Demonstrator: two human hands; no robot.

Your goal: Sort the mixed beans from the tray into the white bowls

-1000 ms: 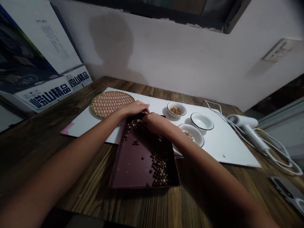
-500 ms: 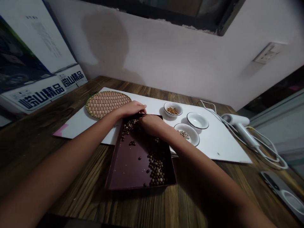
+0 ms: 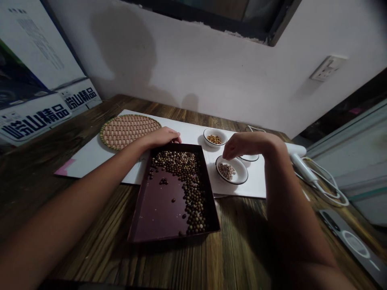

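A shallow maroon box (image 3: pixel 160 201) lies on the table, with many small round beads (image 3: pixel 178 163), brown, dark and pale, along its far and right sides. At its far left edge my left hand (image 3: pixel 163 137) is closed on the rim, fingertips partly hidden. My right hand (image 3: pixel 242 143) hangs over the far rim of a white bowl (image 3: pixel 240 173) holding pale beads (image 3: pixel 226 171). Its fingers are pinched downward; whatever is between them is hidden. Behind stands another white bowl (image 3: pixel 222 135) with yellow-brown beads (image 3: pixel 214 139). A third white bowl (image 3: pixel 250 158) is partly covered by my right hand.
A round woven tray (image 3: pixel 128 131) lies on a white board (image 3: pixel 90 159) at the left. A white hair dryer (image 3: pixel 304 167) with its cable and a phone (image 3: pixel 350 241) are on the right. Printed cartons (image 3: pixel 36 112) stand at the far left, by the wall.
My right hand has moved out of the box, to the right, over the bowl of pale beads. The left hand stays at the box's far edge. The view has shifted slightly.
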